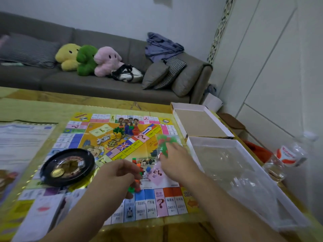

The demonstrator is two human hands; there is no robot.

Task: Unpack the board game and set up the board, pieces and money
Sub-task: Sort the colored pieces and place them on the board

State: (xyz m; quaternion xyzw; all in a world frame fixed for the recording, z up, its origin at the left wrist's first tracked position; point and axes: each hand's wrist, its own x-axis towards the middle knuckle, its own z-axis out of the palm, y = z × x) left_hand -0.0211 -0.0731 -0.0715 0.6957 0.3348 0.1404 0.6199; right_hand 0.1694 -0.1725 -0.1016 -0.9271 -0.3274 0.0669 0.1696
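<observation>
Currently I log the right hand [176, 158] over the right part of the game board [111, 165], its fingers pinching a clear plastic bag [163, 144] of red and green pieces; the bag is blurred, so I cannot count them. My left hand [116, 173] hangs just beside it, fingers curled over small orange and green pieces [135, 186] lying on the board; whether it actually grips any I cannot tell. One blue piece [148, 169] sits between the two hands. Further out on the board: a black roulette wheel [67, 166] at the left edge, and a cluster of coloured figures [128, 129] near the centre. Left of the board lies a printed sheet [22, 142]. Right of the board, two open box halves stand on the table, the far one [201, 122] brown inside, the near one [232, 165] holding a clear plastic insert. Beyond the table, a grey sofa [90, 81] carries three plush toys [87, 58].
</observation>
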